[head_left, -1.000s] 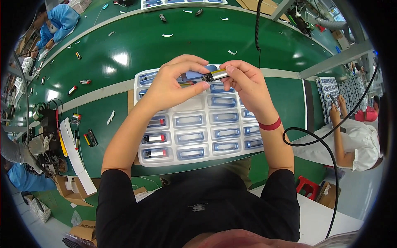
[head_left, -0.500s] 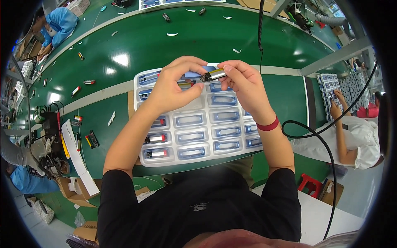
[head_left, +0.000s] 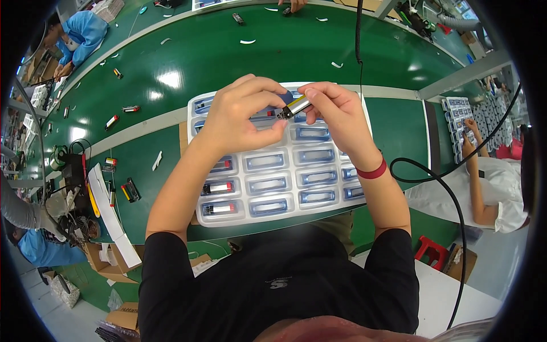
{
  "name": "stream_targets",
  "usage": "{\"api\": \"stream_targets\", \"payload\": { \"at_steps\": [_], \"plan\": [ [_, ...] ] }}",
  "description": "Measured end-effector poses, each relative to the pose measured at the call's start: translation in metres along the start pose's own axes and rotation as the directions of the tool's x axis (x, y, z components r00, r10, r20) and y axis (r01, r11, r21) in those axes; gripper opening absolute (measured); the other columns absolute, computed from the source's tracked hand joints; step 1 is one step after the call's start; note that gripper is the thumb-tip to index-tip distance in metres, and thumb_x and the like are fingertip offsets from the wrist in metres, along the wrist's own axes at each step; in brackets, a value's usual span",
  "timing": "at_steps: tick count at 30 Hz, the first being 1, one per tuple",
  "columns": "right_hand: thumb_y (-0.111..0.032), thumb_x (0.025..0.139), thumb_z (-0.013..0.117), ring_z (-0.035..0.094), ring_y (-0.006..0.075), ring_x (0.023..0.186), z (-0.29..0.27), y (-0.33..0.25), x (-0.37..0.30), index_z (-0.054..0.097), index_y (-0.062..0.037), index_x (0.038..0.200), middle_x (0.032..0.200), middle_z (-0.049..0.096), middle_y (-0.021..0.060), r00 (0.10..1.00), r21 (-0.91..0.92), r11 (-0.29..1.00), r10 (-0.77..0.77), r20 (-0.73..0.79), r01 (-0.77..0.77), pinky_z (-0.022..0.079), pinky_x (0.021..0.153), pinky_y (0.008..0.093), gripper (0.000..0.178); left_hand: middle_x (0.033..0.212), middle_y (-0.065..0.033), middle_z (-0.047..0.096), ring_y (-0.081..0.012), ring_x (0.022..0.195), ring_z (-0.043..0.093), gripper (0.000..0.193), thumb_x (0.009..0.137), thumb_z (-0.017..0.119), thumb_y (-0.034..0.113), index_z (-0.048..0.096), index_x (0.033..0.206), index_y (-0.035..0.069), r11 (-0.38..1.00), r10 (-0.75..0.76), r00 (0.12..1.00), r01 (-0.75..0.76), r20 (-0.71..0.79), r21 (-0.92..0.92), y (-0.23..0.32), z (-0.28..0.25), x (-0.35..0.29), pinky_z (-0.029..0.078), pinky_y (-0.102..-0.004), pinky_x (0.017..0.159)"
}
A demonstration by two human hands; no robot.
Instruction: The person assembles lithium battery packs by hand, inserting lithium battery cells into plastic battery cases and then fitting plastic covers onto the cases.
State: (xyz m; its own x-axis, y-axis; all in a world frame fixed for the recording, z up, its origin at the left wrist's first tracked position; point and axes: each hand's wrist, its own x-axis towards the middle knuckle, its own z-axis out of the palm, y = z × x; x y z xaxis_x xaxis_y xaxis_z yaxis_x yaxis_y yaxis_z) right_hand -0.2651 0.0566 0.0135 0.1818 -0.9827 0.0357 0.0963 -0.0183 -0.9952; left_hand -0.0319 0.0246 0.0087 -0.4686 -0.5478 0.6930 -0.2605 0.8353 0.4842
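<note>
In front of me, above the tray, my right hand [head_left: 340,114] pinches a small silver battery assembly [head_left: 298,105] with a yellow strip and a black end. The black end points left and slightly down. My left hand [head_left: 242,117] is curved around that end, thumb and forefinger apart; whether the thumb grazes it I cannot tell. Beneath both hands lies a white moulded plastic tray [head_left: 241,196] with rows of pockets. Many pockets hold clear blue-edged casings [head_left: 268,184]. Pockets at its left hold silver assemblies with red ends [head_left: 220,187]. My hands hide part of the far rows.
A green belt [head_left: 205,62] crosses beyond the tray, with small parts and white strips scattered on it. Left are loose assemblies [head_left: 130,190], a long white strip [head_left: 111,216] and a yellow-handled tool [head_left: 93,200]. A black cable [head_left: 456,196] loops at right. Co-workers sit left and right.
The battery assembly has tilted, its black end now lower. My left thumb and forefinger have spread wider apart. Another person's hand has appeared at a small part on the far side of the belt.
</note>
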Motion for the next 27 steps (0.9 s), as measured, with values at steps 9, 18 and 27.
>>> {"api": "stream_targets", "payload": {
  "at_steps": [9,18,27],
  "plan": [
    [-0.014,0.105,0.063,0.063,0.0067,0.073,0.0,0.003,-0.002,0.074,0.0012,0.115,0.09,0.071,0.002,1.0,-0.039,0.999,-0.003,-0.011,0.002,0.052,0.067,0.0208,0.021,0.101,-0.0049,0.073,-0.0232,0.076,0.065,0.022,0.067,0.083,0.017,0.073,0.083,0.006,0.993,0.069,0.998,-0.069,-0.001,0.093,0.003,0.002,0.0,0.054,-0.0343,0.065],
    [-0.012,0.104,0.065,0.065,0.0076,0.075,0.004,0.006,-0.014,0.073,0.0019,0.114,0.092,0.071,0.0023,0.997,-0.11,0.991,-0.078,-0.03,0.074,0.054,0.069,0.022,0.019,0.1,-0.006,0.074,-0.0234,0.079,0.066,0.015,0.068,0.078,0.011,0.073,0.083,0.007,0.995,-0.015,0.997,0.023,-0.081,0.099,-0.003,0.014,-0.003,0.055,-0.0344,0.065],
    [-0.002,0.101,0.066,0.071,0.0133,0.087,-0.004,0.003,-0.013,0.067,0.0035,0.119,0.101,0.072,0.0068,0.981,-0.032,0.985,-0.172,-0.089,0.17,0.057,0.08,0.0254,0.019,0.131,-0.0105,0.063,-0.0185,0.101,0.058,0.039,0.104,0.043,0.017,0.063,0.132,-0.002,0.235,-0.627,0.693,0.605,0.356,-0.761,-0.007,0.013,-0.002,0.051,-0.0336,0.093]
  ]
}}
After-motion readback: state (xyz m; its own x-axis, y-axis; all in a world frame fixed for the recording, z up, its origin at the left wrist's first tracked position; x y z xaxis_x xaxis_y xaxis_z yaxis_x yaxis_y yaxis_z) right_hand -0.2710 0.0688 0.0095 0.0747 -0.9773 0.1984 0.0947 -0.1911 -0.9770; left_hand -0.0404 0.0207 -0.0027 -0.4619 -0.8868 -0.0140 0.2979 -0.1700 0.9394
